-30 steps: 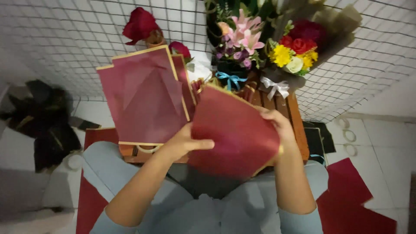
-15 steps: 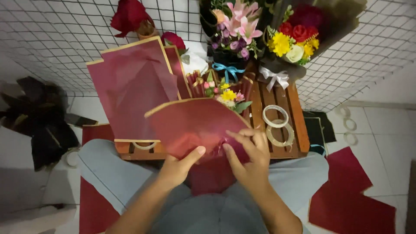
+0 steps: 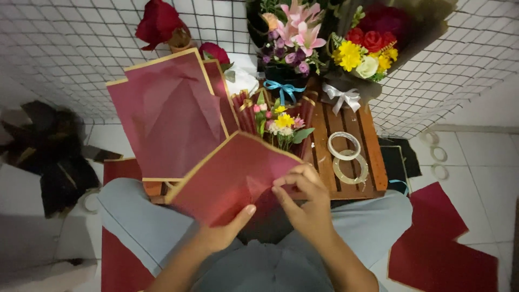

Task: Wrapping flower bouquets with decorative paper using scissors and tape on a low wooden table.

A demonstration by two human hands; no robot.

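Dark red wrapping paper sheet (image 3: 230, 181) with a gold edge, lying over the lap, just in front of the small wooden worktop (image 3: 354, 135). Left hand (image 3: 224, 232) closing its grip on the near edge from below, thumb on top. Right hand (image 3: 305, 197) pinching a fold near the middle with bent fingertips. Probably feeling thin, light and a bit crisp, so creasing or tearing easily; best holding by the edges with a soft pinch. Standing close behind: a small flower bunch (image 3: 281, 124), another red sheet (image 3: 167, 116) leaning up, two clear tape rolls (image 3: 346, 157), big bouquets (image 3: 335, 48) against the wire grid (image 3: 70, 43).
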